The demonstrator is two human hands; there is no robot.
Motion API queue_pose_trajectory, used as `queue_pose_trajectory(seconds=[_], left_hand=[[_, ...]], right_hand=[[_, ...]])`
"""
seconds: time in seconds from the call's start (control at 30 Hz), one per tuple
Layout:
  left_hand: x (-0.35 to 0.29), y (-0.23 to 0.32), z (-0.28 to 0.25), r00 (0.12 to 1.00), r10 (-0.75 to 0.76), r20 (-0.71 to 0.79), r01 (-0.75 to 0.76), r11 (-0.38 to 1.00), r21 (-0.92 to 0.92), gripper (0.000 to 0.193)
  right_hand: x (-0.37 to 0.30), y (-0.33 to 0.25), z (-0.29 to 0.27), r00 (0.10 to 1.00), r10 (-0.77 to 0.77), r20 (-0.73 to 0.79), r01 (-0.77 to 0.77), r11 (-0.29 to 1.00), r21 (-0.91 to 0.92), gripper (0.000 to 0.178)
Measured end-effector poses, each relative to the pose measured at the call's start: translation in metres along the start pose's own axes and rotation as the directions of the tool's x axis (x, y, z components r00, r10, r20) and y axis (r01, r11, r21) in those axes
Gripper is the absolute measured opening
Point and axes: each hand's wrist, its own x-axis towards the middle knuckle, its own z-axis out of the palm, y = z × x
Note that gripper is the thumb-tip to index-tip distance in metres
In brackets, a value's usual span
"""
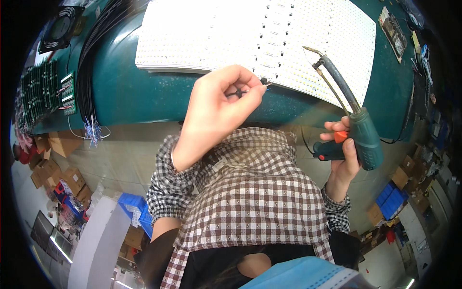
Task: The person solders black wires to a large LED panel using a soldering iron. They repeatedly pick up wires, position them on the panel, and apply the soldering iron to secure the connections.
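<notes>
My left hand [214,103] is closed in a pinch on a thin black cable [237,93], whose fine bare or coloured wire ends stick out past the fingertips. Those ends are by the near edge of a stack of white LED panels [183,36], dotted with rows of small yellowish chips. Off to the right, my right hand [347,166] grips a green soldering gun [366,139] with a red trigger. Its dark barrel points up and away over the panels, the bent tip raised above them, with a thin metal feed tube alongside.
The stack lies on a teal-topped table [122,98]. On the left are a bundle of black cables [89,62], green circuit boards [38,91] and a black fan [60,28]. A worn metal-looking piece [392,33] lies far right. Cardboard boxes [73,180] stand beyond the table.
</notes>
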Motion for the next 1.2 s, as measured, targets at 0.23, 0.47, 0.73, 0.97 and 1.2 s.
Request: queue_pose_trajectory(seconds=[0.23,0.47,0.73,0.97,1.2], left_hand=[[0.022,0.003,-0.008,0.996,0.045,0.077,-0.062,0.967,0.248,0.01],[0.023,0.004,-0.007,0.993,0.067,0.102,-0.09,0.964,0.249,0.012],[0.015,0.023,-0.012,0.976,-0.048,0.213,0.097,0.969,-0.228,0.014],[0.005,0.046,0.007,0.968,0.006,0.252,0.122,0.864,-0.488,0.013],[0.012,0.04,0.018,0.973,0.055,0.226,0.075,0.845,-0.53,0.017]], right_hand=[[-0.001,0.001,-0.002,1.0,-0.004,0.001,0.004,1.0,0.0,0.042],[-0.003,0.002,-0.006,1.0,0.002,-0.017,-0.001,1.0,0.007,0.042],[0.012,-0.008,0.001,1.0,-0.013,0.003,0.013,0.99,0.143,0.042],[0.057,-0.047,0.07,0.999,-0.054,0.005,0.054,0.996,0.068,0.051],[0.078,-0.04,0.073,0.996,-0.062,0.069,0.061,0.998,0.022,0.045]])
